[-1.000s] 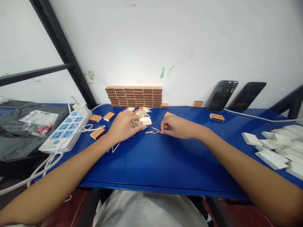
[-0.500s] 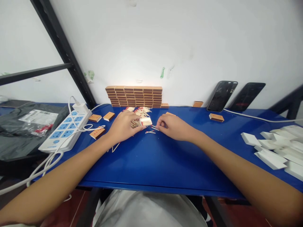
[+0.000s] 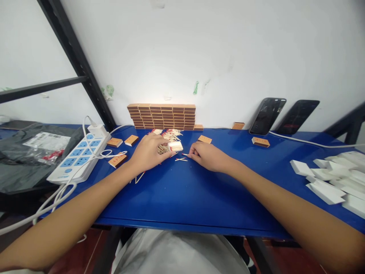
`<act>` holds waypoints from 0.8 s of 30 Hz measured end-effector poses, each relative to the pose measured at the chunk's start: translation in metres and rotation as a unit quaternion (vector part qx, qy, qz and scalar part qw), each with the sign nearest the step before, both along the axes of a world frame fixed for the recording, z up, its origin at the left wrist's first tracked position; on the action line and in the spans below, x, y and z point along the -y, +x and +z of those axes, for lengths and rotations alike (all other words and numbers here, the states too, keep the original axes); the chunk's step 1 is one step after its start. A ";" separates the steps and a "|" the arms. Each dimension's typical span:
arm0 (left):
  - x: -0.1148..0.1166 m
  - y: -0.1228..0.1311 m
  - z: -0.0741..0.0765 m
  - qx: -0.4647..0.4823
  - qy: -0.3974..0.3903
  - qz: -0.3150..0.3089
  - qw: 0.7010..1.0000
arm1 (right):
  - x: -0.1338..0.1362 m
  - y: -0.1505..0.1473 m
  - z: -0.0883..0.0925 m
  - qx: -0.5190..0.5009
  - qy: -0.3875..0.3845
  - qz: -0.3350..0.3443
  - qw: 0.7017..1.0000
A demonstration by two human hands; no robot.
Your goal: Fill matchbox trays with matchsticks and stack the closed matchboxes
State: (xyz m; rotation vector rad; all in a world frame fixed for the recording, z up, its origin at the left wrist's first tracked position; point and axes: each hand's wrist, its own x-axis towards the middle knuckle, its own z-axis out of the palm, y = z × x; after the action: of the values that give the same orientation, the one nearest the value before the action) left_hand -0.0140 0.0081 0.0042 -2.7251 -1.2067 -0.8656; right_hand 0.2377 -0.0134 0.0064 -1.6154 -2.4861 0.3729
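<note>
My left hand (image 3: 151, 152) is closed around a small white matchbox tray (image 3: 176, 147) with matches lying in it. Just to its right, my right hand (image 3: 205, 155) pinches a single match (image 3: 184, 154), whose red head points left toward the tray. Below the tray, loose crossed matches (image 3: 181, 159) lie on the blue table (image 3: 182, 198). A pile of red-tipped matches (image 3: 172, 134) lies behind the tray, partly covered by my left hand. An orange matchbox (image 3: 204, 139) lies just behind my right hand.
Stacked matchboxes (image 3: 164, 116) stand against the wall. Several single matchboxes lie about, some beside the white power strip (image 3: 78, 154) and its cables. Two phones (image 3: 267, 116) lean at the back right. White empty trays (image 3: 327, 190) are heaped at the right. A grey bag (image 3: 17, 163) lies left.
My right hand has shifted slightly right and down with the match between its fingers, uncovering more of the matchbox behind it. My left hand and the tray stay nearly still.
</note>
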 end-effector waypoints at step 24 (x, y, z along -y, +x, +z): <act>-0.001 0.000 -0.001 0.012 -0.001 0.018 1.000 | -0.001 0.003 0.002 -0.148 0.113 0.062 0.981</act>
State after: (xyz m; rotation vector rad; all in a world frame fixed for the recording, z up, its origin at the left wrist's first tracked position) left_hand -0.0138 0.0095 0.0036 -2.6937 -1.2571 -0.8973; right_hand 0.2409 -0.0122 0.0088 -1.2245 -2.3123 0.3071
